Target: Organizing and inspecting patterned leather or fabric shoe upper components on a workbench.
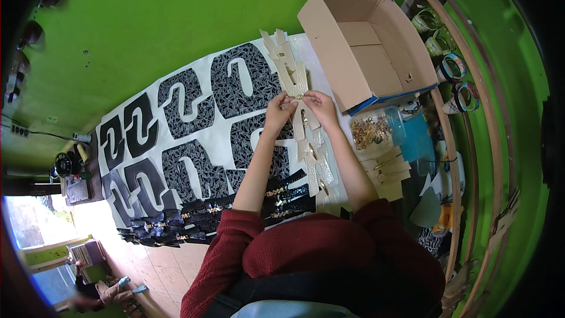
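Both hands meet over a stack of cream, scaly-textured strap pieces [299, 79] with gold-coloured fittings. My left hand [279, 113] pinches the near end of one cream strap from the left. From the right, my right hand [321, 108] pinches the same end, beside a small gold fitting [299, 96]. The fingertips partly hide the fitting. More cream straps [315, 159] with gold fittings lie in a row between my forearms. To the left, black-and-silver patterned cut pieces [244, 73] with curved cut-outs lie flat on the white table covering [206, 91].
An open cardboard box [365, 47] stands at the back right. Beside it are a heap of small gold fittings [371, 131] and more beige pieces [388, 171]. Black straps with gold fittings [194, 215] lie along the near edge. A wooden rack [450, 200] rises at right; another person [109, 290] is at lower left.
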Demonstrator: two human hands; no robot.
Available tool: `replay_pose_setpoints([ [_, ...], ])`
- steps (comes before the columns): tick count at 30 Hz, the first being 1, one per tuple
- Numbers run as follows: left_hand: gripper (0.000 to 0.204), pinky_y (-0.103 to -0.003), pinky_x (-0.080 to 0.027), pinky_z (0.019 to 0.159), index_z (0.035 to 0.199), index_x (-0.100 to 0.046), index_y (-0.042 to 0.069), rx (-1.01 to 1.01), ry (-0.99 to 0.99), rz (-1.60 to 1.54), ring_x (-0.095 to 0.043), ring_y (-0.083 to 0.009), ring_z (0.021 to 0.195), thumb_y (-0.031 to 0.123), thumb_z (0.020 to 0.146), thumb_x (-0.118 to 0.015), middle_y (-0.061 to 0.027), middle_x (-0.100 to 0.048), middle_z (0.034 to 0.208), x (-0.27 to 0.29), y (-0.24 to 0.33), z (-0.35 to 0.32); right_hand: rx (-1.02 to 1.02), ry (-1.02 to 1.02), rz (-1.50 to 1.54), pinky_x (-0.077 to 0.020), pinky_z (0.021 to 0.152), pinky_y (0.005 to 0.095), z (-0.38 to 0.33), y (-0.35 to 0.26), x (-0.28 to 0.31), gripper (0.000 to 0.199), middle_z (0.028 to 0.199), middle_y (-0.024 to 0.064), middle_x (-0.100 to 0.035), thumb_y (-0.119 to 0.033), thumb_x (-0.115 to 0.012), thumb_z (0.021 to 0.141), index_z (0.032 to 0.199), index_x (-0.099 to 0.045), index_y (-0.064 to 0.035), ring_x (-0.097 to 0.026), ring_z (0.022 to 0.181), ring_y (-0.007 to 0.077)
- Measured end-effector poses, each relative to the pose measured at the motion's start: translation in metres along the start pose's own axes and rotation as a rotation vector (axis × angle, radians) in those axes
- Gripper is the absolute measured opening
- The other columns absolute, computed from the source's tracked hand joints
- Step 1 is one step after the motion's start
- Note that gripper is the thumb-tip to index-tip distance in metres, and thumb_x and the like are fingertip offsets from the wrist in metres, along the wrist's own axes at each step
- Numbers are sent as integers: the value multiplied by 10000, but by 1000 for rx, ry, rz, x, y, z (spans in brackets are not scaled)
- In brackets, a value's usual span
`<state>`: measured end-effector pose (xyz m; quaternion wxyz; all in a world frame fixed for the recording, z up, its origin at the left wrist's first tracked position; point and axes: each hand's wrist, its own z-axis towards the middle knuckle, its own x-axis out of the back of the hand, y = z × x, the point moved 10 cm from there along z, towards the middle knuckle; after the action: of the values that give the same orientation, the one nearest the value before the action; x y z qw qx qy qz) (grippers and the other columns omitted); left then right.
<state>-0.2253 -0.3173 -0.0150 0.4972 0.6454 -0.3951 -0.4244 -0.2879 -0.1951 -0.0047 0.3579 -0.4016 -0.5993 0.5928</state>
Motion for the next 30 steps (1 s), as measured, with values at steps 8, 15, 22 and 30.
replay_pose_setpoints([
  [8,382,-211,-456,596,1071,-593,-31,-89,276,498,-546,-61,633,124,737,-694,-30,-628,783,13,11,13,37,157,-320,-491,658,238,18,7,11,202,780,95,-658,-110,-672,760,907,-626,22,-623,721,127],
  [15,432,-232,-450,569,1069,-602,-5,-90,255,584,-531,-81,592,115,673,-729,-44,-617,758,18,12,13,66,195,-470,-488,626,248,16,-6,3,228,754,98,-657,-121,-692,734,908,-630,12,-609,649,128],
  [22,489,-232,-454,568,1109,-574,-21,-160,295,611,-528,-80,605,80,661,-741,-55,-610,808,16,13,11,142,236,-642,-461,584,293,10,-18,3,182,711,105,-628,-172,-682,732,865,-655,-50,-573,598,184],
  [30,509,-219,-465,602,1144,-541,-49,-183,352,585,-549,-93,653,37,678,-727,-81,-623,863,20,10,9,180,246,-705,-466,690,361,11,-18,3,151,814,111,-623,-193,-667,732,820,-655,-70,-599,767,292],
])
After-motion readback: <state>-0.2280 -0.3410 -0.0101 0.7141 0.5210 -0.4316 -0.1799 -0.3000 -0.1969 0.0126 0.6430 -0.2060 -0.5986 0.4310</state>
